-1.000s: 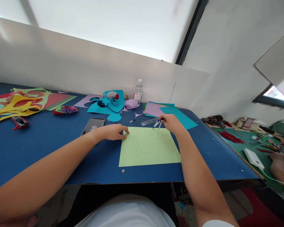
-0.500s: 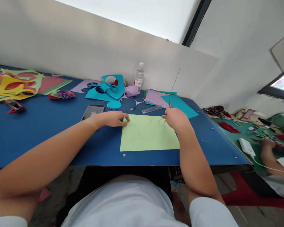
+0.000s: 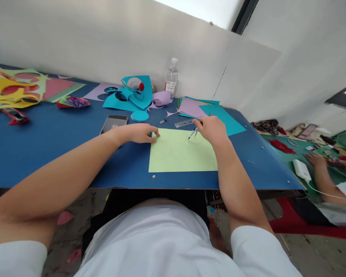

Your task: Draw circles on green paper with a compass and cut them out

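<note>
A light green sheet of paper (image 3: 181, 156) lies on the blue table (image 3: 46, 150), with faint pencil circles drawn on it. My left hand (image 3: 138, 133) rests on the sheet's upper left corner, fingers curled and pressing it down. My right hand (image 3: 212, 129) pinches the top of a drawing compass (image 3: 193, 133), whose legs stand on the sheet's upper right part. A clear ruler (image 3: 184, 123) lies just beyond the sheet, close to my right hand.
A phone (image 3: 113, 123) lies left of my left hand. Behind are teal paper cut-outs (image 3: 132, 96), a teal disc (image 3: 140, 115), a water bottle (image 3: 171, 80), lilac and teal sheets (image 3: 207, 111). Yellow and red scraps (image 3: 14, 90) lie far left. Another person's hand (image 3: 314, 159) works at a green table right.
The camera has tilted down, so the table sits higher in view. My right hand has turned the compass on the sheet. My left hand stays on the corner.
</note>
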Tool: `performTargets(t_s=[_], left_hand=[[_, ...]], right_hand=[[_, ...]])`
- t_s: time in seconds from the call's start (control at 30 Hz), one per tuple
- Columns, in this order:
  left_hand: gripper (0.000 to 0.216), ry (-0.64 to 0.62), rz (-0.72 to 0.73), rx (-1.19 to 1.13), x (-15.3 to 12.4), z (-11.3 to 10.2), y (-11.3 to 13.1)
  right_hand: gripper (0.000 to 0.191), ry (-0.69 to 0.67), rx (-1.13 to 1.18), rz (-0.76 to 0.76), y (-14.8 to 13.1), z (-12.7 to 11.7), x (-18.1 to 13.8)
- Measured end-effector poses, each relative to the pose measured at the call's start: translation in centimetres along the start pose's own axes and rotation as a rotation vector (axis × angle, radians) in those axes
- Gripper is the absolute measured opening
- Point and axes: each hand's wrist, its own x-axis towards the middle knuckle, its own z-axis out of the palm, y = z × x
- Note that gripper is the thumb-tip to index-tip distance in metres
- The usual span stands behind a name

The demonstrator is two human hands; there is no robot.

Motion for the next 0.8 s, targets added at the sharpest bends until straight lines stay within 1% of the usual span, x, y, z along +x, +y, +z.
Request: performTargets(t_s=[0.17,0.3,0.4,0.5,0.57,0.67,0.8], left_hand=[[0.072,-0.006,-0.027,0.005,0.3,0.0,0.1],[0.074,-0.015,-0.032,0.004,0.4,0.0,-0.1],[0.075,-0.014,-0.033,0.009,0.4,0.1,-0.3],[0.077,-0.009,-0.042,0.015,0.5,0.1,-0.4],[0.078,-0.005,-0.046,0.015,0.7,0.1,-0.4],[0.079,-0.003,-0.039,0.007,0.9,0.2,-0.6],[0.080,0.000,-0.022,0.011,1.3,0.3,-1.0]], right_hand=[[0.050,0.047,0.109,-0.027,1.1,0.5,-0.1],[0.042,0.096,0.276,-0.099,2.2,1.3,0.3],[0.036,0.119,0.386,-0.093,2.6,1.7,0.4],[0.036,0.129,0.456,-0.076,2.7,1.7,0.3],[0.037,0.096,0.509,-0.068,3.0,1.6,0.2],[0.035,0.011,0.597,-0.050,3.6,1.3,0.3],[0.033,-0.064,0.664,-0.072,4.2,0.8,0.2]])
